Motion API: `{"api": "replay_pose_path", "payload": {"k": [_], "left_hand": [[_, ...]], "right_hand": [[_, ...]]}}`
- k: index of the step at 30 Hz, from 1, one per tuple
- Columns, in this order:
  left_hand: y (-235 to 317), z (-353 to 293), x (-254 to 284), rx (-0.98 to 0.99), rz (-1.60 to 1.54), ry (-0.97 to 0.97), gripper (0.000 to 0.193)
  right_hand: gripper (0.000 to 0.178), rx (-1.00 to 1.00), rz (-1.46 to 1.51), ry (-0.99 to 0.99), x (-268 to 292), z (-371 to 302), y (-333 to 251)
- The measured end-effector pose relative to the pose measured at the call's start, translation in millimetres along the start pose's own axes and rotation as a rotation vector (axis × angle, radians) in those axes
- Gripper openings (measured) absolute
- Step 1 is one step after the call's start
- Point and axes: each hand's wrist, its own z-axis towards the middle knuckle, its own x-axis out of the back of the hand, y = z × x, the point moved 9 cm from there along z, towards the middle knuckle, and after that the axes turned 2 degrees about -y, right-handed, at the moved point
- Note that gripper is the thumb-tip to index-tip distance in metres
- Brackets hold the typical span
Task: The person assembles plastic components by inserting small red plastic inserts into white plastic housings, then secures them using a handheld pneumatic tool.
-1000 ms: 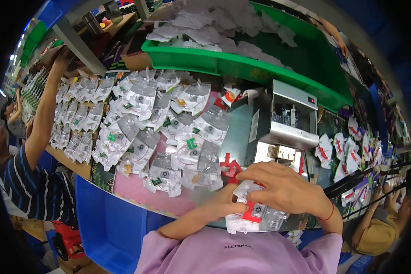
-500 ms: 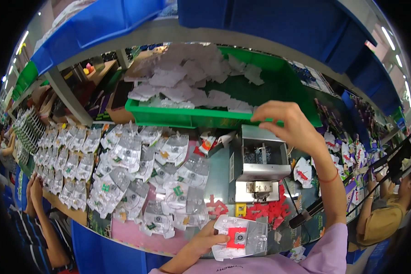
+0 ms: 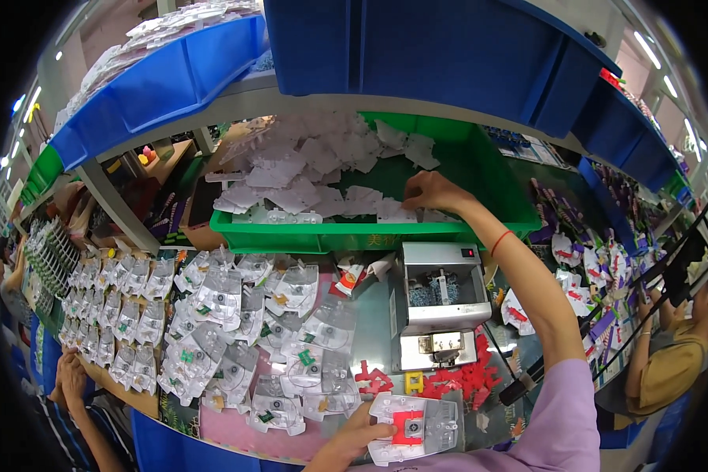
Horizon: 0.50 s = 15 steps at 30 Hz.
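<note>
On our side of the green bin, our left hand gripped a clear housing, its red piece apparently seated already. Inside the bin, our right hand hung half-curled by many white panels left; we couldn't tell if it held one.

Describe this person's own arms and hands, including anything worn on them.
The left hand and right hand are bare, without gloves. A thin red cord circles the right wrist. The right arm has a loose, short lilac sleeve, leaving the forearm uncovered. The left sleeve cannot be made out.
</note>
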Motion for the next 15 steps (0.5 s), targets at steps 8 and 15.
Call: {"api": "replay_pose_path", "payload": {"k": [8,15], "left_hand": [[-5.5,4.1,5.0,0.033,0.010,0.006,0.046],[-7.1,3.2,6.9,0.013,0.037,0.072,0.047]], "right_hand": [[0.013,-0.098,0.302,0.133,13.3,-6.4,20.9],[0.012,-0.221,0.090,0.252,31.3,-14.2,73.6]]}}
